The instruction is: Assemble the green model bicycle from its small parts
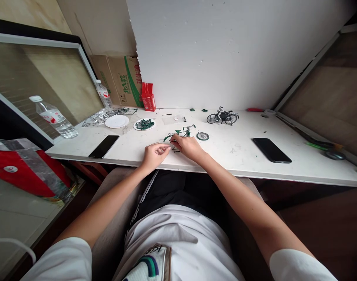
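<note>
A green model bicycle [178, 132], partly built, is on the white table in front of me, its lower part covered by my fingers. My right hand [190, 147] reaches over it, thumb and fingers pinched at its rear end. Just left of it, my left hand [156, 154] is closed, its fingertips pressed together beside the bicycle; whatever they pinch is too small to make out. A loose spoked wheel [202, 136] lies flat to the right. Farther back stands a finished black model bicycle [223, 116].
Green parts fill a small white plate [135, 125]; a second white plate [117, 121] sits beside part frames [122, 112]. Phones lie at left [104, 146] and right [272, 150]. Water bottles [56, 118], a red box [148, 97] and a carton [120, 80] stand at back left.
</note>
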The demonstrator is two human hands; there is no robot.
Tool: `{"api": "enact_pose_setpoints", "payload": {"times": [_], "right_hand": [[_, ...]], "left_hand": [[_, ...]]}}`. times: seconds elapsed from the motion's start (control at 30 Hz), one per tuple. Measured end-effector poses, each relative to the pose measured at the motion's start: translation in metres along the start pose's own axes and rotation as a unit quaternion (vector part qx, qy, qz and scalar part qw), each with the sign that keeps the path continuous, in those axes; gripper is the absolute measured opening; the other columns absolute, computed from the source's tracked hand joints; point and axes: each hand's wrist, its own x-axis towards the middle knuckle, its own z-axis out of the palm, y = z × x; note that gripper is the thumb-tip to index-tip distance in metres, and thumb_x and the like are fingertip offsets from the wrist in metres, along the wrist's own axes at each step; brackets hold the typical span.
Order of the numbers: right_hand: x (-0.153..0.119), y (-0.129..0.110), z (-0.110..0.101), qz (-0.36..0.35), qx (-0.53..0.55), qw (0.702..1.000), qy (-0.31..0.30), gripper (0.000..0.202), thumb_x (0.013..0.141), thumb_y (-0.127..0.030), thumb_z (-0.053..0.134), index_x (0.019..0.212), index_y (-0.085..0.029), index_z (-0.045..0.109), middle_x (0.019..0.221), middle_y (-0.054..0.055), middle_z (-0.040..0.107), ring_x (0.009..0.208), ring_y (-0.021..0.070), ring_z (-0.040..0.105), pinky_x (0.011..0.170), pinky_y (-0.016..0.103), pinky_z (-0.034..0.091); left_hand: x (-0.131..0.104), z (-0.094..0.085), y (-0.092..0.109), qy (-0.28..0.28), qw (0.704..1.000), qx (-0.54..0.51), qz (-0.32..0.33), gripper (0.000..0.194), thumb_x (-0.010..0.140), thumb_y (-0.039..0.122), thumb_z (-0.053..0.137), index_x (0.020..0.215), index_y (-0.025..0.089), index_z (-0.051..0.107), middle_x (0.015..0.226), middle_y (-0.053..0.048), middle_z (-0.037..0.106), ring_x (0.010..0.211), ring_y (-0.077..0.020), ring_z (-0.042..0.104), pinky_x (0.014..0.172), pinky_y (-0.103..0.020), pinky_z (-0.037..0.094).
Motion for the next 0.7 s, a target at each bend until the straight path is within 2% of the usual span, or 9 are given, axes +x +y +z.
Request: {"api": "enact_pose_setpoints", "payload": {"times": [0.17,0.3,0.43,0.6,0.7], "right_hand": [[-0.001,-0.004,-0.004,0.001,0.036,0.999,0.009,0.027,0.113,-0.037,0.046,0.127,-0.021,0.062,0.094,0.006,0.080,0.080,0.0218,0.073,0.064,0.028,0.033],[-0.001,-0.007,-0.007,0.001,0.053,0.999,0.007,0.026,0.113,-0.036,0.045,0.126,-0.021,0.062,0.094,0.006,0.080,0.080,0.0212,0.073,0.064,0.027,0.034],[-0.002,-0.007,-0.007,-0.002,0.064,0.998,0.005,0.025,0.113,-0.032,0.045,0.126,-0.021,0.063,0.095,0.005,0.080,0.079,0.0200,0.072,0.065,0.026,0.034],[-0.002,-0.006,-0.006,-0.016,0.097,0.995,0.015,0.023,0.112,-0.033,0.048,0.124,-0.021,0.064,0.091,0.003,0.079,0.074,0.0182,0.070,0.066,0.025,0.035],[-0.002,-0.006,-0.006,-0.023,0.115,0.993,0.017,0.023,0.111,-0.032,0.048,0.123,-0.020,0.064,0.090,0.004,0.079,0.072,0.0174,0.068,0.066,0.025,0.036]], "left_hand": [[0.001,0.003,0.000,-0.045,0.989,-0.094,-0.110,0.055,0.084,0.049,0.081,0.126,0.013,0.076,0.104,-0.013,0.081,0.061,-0.0158,0.070,0.059,-0.030,0.055],[0.006,0.004,0.009,-0.050,0.967,-0.194,-0.159,0.062,0.078,0.053,0.086,0.121,0.010,0.075,0.117,-0.019,0.079,0.079,-0.0229,0.078,0.067,-0.032,0.060],[0.009,0.005,0.015,-0.062,0.950,-0.238,-0.191,0.068,0.070,0.056,0.091,0.118,0.010,0.075,0.116,-0.019,0.080,0.080,-0.0230,0.078,0.069,-0.033,0.061],[0.010,0.004,0.018,-0.104,0.946,-0.229,-0.204,0.064,0.070,0.057,0.090,0.111,0.011,0.075,0.104,-0.015,0.081,0.072,-0.0185,0.075,0.060,-0.027,0.055],[0.011,0.002,0.018,-0.102,0.947,-0.228,-0.204,0.060,0.074,0.057,0.087,0.111,0.012,0.075,0.103,-0.014,0.080,0.073,-0.0178,0.074,0.061,-0.027,0.055]]}}
